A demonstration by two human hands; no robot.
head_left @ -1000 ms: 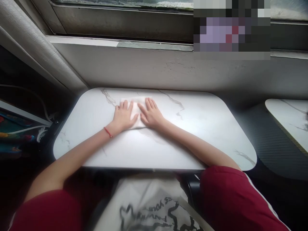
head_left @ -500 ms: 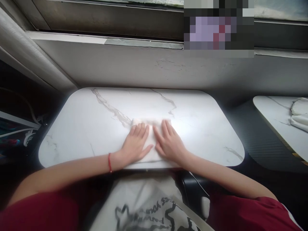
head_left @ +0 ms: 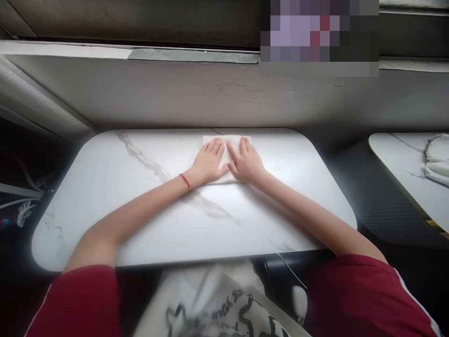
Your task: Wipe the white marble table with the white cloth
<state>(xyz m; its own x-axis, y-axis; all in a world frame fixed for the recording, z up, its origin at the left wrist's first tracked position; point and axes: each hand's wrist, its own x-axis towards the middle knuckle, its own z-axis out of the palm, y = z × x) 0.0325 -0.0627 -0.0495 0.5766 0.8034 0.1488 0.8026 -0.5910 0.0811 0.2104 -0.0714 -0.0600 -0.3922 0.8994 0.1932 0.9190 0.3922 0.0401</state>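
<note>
A folded white cloth (head_left: 226,157) lies flat near the far edge of a white marble-patterned table (head_left: 280,210). My left hand (head_left: 209,161) presses palm down on the cloth's left side, fingers stretched forward and thumb pointing right. On its right side rests my right hand (head_left: 246,161), also flat, with its fingers extended and somewhat spread. The two thumbs nearly meet over the middle of the cloth. Both hands hide parts of the cloth. A red bracelet (head_left: 185,181) circles my left wrist.
Behind the table rises a pale wall (head_left: 157,89) below a window ledge (head_left: 192,56). At the right stands a second marble-patterned table (head_left: 403,159) with a white cloth item (head_left: 437,154) on it. A pale printed bag or cloth (head_left: 206,295) is below the near edge.
Both hands and the cloth have slid away from me, from the table's near edge to close by its far edge. My arms are stretched out further. The view has shifted slightly.
</note>
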